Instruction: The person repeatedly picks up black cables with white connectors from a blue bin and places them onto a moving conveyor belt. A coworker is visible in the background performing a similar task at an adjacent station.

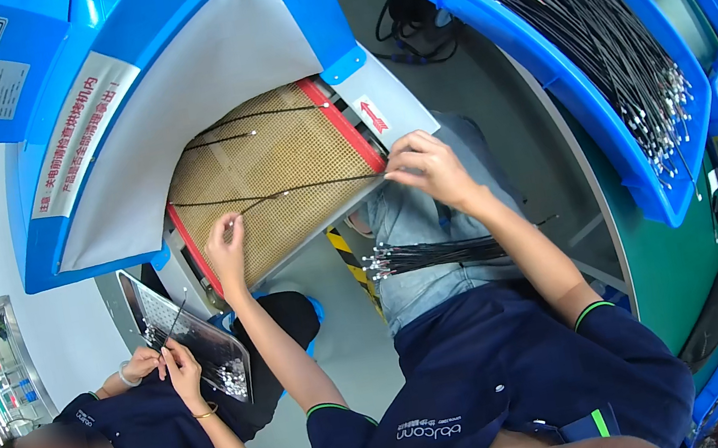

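Observation:
Over the tan mesh conveyor belt (271, 153) at the mouth of a blue machine, a thin black cable (329, 183) stretches between my two hands. My right hand (433, 166) pinches its right end near the belt's red edge. My left hand (226, 244), fingers closed, is at its other end by the near left part of the belt. Another black cable (208, 202) runs close by on the mesh, with a white tip near the middle. Farther back, two more black cables (221, 139) lie partly under the white curtain. A bundle of black cables (440, 253) rests across my lap.
The blue machine (100, 39) with its white curtain (191, 72) arches over the belt. At right, a large blue bin (527, 34) full of black cables stands on a green table (661, 268). At lower left, a co-worker handles cables over a tray (222, 342).

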`<state>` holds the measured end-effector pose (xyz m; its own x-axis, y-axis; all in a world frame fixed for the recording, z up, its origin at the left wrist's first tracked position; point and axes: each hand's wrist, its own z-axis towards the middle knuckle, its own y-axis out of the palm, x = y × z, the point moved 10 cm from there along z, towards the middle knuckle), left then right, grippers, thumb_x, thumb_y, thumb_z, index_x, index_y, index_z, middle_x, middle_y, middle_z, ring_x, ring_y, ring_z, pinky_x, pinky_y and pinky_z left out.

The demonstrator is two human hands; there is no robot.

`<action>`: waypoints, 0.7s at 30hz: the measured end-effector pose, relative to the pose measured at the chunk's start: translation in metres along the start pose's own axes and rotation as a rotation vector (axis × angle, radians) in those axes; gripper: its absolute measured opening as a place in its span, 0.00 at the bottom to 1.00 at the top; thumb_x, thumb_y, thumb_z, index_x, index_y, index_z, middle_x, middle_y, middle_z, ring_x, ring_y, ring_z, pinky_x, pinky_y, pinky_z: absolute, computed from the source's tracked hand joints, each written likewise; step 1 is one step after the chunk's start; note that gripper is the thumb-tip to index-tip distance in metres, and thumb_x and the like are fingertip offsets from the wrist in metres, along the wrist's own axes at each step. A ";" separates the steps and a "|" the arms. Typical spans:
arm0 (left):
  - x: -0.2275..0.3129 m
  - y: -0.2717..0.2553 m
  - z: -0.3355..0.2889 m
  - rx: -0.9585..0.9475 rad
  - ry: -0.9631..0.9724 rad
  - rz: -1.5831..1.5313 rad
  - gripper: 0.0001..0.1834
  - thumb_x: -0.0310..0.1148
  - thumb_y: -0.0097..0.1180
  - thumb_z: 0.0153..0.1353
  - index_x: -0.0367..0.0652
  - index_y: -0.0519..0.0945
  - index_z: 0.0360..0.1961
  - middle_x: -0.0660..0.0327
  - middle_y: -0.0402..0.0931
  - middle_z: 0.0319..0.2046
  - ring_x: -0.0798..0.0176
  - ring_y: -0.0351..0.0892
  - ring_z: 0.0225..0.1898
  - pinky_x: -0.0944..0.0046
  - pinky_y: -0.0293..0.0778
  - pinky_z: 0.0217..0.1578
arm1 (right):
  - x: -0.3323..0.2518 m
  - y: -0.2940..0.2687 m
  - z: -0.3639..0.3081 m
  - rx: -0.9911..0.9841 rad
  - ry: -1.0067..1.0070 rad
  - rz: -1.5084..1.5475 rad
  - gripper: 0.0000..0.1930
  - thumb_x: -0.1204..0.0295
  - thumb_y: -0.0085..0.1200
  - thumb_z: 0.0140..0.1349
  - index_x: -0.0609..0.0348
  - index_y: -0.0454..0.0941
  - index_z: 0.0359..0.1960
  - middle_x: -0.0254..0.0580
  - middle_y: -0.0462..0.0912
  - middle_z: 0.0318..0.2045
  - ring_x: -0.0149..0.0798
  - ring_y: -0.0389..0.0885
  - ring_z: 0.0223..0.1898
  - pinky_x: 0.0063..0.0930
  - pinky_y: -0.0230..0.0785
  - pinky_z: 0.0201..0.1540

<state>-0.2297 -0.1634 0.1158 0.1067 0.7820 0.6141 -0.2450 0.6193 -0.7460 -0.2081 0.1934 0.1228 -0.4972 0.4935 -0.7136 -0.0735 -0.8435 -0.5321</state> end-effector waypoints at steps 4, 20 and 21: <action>-0.011 0.008 0.036 -0.089 0.096 0.000 0.06 0.26 0.59 0.56 0.34 0.79 0.33 0.56 0.79 0.34 0.60 0.78 0.39 0.64 0.71 0.43 | 0.006 0.020 0.010 0.069 0.021 -0.017 0.07 0.71 0.64 0.46 0.56 0.80 0.26 0.34 0.77 0.35 0.41 0.74 0.43 0.36 0.66 0.50; -0.057 0.041 0.083 -0.197 0.104 0.082 0.08 0.32 0.62 0.54 0.42 0.81 0.34 0.55 0.73 0.49 0.52 0.73 0.50 0.59 0.70 0.49 | 0.013 0.045 0.021 0.083 0.076 -0.235 0.07 0.71 0.65 0.44 0.56 0.81 0.25 0.36 0.76 0.38 0.43 0.71 0.47 0.45 0.60 0.57; -0.057 0.041 0.083 -0.200 0.088 0.070 0.08 0.32 0.62 0.54 0.42 0.81 0.34 0.55 0.73 0.49 0.51 0.72 0.51 0.58 0.69 0.51 | 0.013 0.046 0.021 0.072 0.079 -0.226 0.08 0.71 0.65 0.44 0.56 0.81 0.26 0.36 0.76 0.38 0.43 0.71 0.47 0.44 0.61 0.57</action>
<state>-0.3260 -0.1888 0.0717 0.1821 0.8212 0.5409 -0.0598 0.5583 -0.8275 -0.2362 0.1562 0.0987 -0.3920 0.6842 -0.6149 -0.2381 -0.7211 -0.6506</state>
